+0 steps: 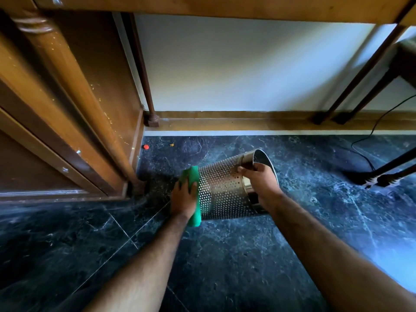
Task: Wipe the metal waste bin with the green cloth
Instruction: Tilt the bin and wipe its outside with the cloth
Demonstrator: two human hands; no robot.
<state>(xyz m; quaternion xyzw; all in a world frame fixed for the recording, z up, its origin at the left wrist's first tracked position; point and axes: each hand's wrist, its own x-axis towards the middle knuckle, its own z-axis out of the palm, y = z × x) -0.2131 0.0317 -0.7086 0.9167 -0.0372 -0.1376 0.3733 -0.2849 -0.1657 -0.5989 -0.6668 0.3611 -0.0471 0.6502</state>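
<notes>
The metal waste bin (pixel 221 190), a perforated steel cylinder, is tipped on its side just above the dark marble floor, its open mouth facing right and away from me. My right hand (pixel 261 181) grips the solid rim at the mouth. My left hand (pixel 184 195) presses the folded green cloth (pixel 193 176) flat against the bin's closed left end. The cloth's lower edge hangs below my wrist.
A wooden cabinet (pixel 67 131) stands close on the left. Thin table legs (pixel 144 70) and chair legs (pixel 351 91) rise near the white wall. A black cable (pixel 364 152) and a brush (pixel 382 180) lie at the right. A small red scrap (pixel 146 147) sits by the cabinet.
</notes>
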